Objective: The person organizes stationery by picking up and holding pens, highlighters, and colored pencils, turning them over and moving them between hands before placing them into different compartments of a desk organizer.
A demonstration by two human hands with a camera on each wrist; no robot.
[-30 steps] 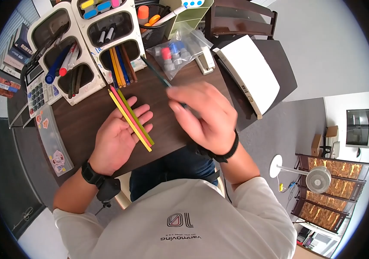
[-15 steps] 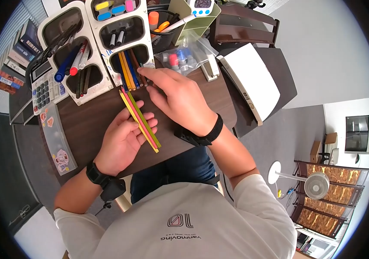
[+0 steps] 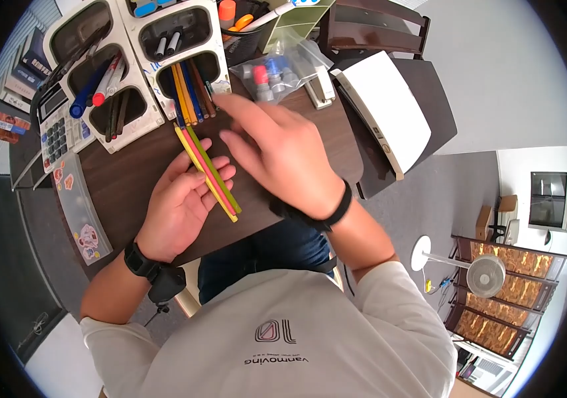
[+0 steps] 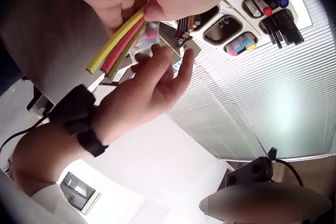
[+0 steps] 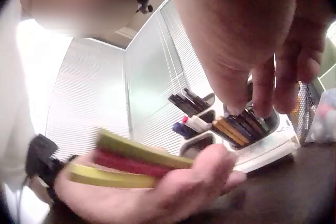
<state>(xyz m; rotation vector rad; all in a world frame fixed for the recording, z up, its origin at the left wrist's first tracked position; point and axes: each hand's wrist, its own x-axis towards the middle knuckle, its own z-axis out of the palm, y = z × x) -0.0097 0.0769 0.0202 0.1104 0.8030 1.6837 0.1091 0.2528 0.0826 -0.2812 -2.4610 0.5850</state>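
Observation:
My left hand, palm up over the table, holds three coloured pencils side by side under its thumb: a yellow pencil, a pink pencil and an olive green pencil. Their far ends point at a white desk organizer. Nothing is in my right hand, which hovers palm down in front of the organizer's lower compartment with loosely bent fingers. That compartment contains orange, blue and brown pencils, with a dark green pencil at their right side. The right wrist view shows the fingers hanging apart in front of these pencils.
Markers and dark pencils fill the organizer's left unit. A calculator and a clear stickered case lie at the left. Behind my right hand are a bag of small bottles, a stapler and a black mesh cup.
My right hand carried the dark green pencil to the compartment and let go of it there, then drew back slightly. My left hand has kept hold of its three pencils.

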